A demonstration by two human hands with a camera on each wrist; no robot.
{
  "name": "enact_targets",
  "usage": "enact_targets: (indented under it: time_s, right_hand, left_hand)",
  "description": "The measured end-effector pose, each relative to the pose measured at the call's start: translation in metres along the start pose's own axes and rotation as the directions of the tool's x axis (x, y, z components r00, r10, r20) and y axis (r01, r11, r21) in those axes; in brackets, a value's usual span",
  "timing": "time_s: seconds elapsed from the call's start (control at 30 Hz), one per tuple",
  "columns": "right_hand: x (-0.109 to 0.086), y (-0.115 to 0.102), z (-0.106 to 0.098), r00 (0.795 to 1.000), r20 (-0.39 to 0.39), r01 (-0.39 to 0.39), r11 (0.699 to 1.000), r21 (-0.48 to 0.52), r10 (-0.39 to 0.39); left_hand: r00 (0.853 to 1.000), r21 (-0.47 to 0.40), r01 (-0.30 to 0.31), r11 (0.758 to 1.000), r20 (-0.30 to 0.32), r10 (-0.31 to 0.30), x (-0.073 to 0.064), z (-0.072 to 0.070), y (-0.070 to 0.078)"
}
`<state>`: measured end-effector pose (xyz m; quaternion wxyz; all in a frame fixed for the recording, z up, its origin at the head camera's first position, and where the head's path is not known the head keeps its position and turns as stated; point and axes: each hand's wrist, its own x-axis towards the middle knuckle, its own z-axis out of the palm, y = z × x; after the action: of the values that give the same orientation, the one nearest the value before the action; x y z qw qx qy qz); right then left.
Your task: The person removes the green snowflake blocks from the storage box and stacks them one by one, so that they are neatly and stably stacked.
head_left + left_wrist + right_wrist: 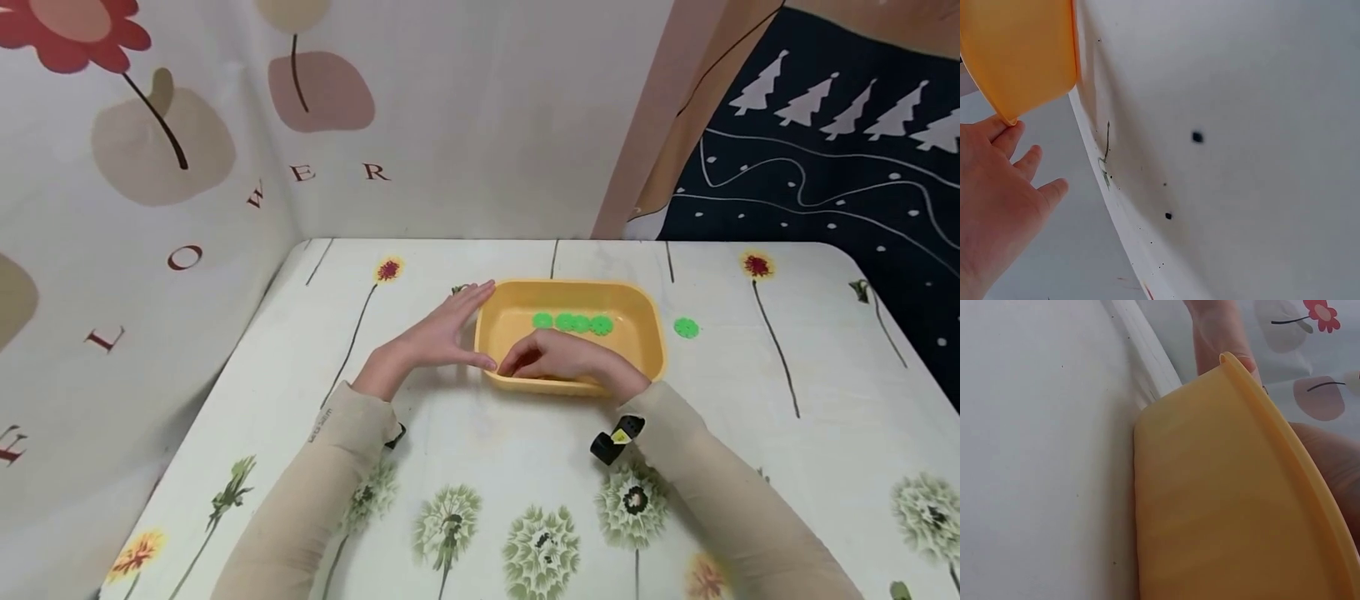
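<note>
A yellow plastic basin (637,346) stands on the table in the head view. My left hand (444,332) rests at its left end with fingers stretched out along the rim and the thumb at the near left corner. In the left wrist view the fingertips of that hand (1000,187) touch the rim. My right hand (558,354) reaches over the near wall into the basin, fingers bent down near the same corner; I cannot tell whether they pinch anything. Several green notched discs (601,325) lie in a row inside the basin, beyond the right hand.
One more green notched disc (686,327) lies on the table just right of the basin. A flower-print cloth (480,442) covers the table. Behind it hangs a printed curtain (480,125), with a dark tree-patterned cloth (810,167) at the right.
</note>
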<state>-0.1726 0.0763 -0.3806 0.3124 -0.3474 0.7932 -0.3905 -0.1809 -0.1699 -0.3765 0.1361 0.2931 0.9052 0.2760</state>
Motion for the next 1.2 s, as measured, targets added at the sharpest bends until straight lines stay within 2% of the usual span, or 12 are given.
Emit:
enact_targets:
  time_s: [0.2, 0.37, 0.63, 0.8, 1.0, 1.2]
  right_hand:
    - [0.001, 0.0, 0.0, 0.999, 0.014, -0.031, 0.999, 0.035, 0.03]
    - [0.002, 0.001, 0.001, 1.0, 0.015, -0.015, 0.999, 0.036, 0.015]
    - [-0.003, 0.0, -0.001, 0.997, -0.062, -0.038, 0.999, 0.028, 0.04]
    - [-0.004, -0.001, -0.002, 0.991, -0.113, -0.063, 0.998, 0.018, 0.064]
    - [-0.008, -0.005, -0.012, 0.969, -0.222, -0.083, 0.99, 0.112, 0.107]
    - [-0.022, -0.009, -0.031, 0.929, -0.347, -0.085, 0.986, 0.146, 0.132]
  left_hand:
    - [1.0, 0.001, -0.002, 1.0, -0.002, 0.002, 0.0, 0.001, -0.001]
    - [1.0, 0.02, 0.003, 1.0, 0.008, -0.003, -0.001, 0.0, -0.002]
    - [1.0, 0.033, 0.007, 0.999, 0.011, -0.007, 0.002, 0.0, 0.0]
    - [0.999, 0.042, 0.035, 0.999, 0.012, -0.035, 0.0, -0.001, -0.001]
    - [1.0, 0.07, 0.024, 0.997, 0.008, -0.025, 0.003, -0.004, 0.002]
    - [0.999, 0.065, 0.037, 0.997, 0.019, -0.038, 0.003, -0.004, 0.001]
